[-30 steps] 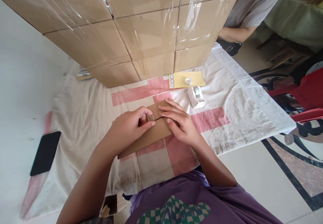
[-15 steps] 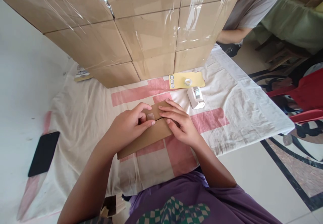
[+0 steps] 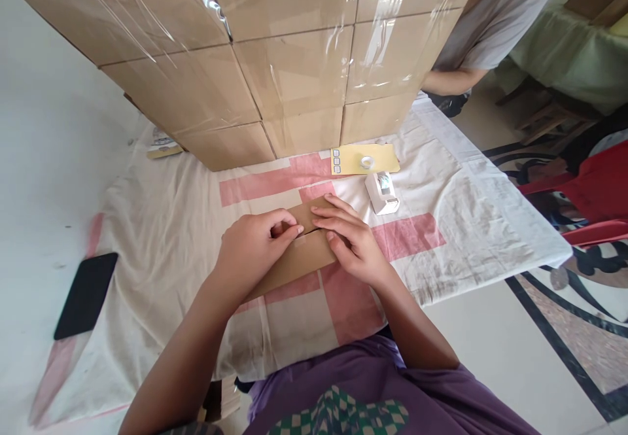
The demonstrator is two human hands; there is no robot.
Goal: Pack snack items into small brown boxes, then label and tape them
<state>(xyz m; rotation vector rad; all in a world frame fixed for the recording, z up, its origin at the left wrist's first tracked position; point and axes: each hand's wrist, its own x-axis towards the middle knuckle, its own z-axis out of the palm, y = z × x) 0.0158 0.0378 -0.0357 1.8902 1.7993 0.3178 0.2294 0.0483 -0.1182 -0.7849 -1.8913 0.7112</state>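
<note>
A flat brown cardboard box lies at a slant on the cloth in front of me, with a dark seam between its flaps. My left hand rests over its left part, thumb and forefinger pinched together at the seam. A small piece of clear tape shows faintly by the thumb tip, partly hidden. Spread over the right end of the box is my right hand, its fingers stretched out and pressing on the flaps. The white tape dispenser stands beyond my right hand, apart from it.
A tall stack of film-wrapped cartons fills the table's back. Before it lies a yellow card with a tape roll on it. A black phone lies at left. Behind, right, are another person's arm and a red chair.
My left thumb and forefinger have closed together and shifted slightly right along the seam; the tape, plainly visible before, is now mostly covered. My right hand stays on the box.
</note>
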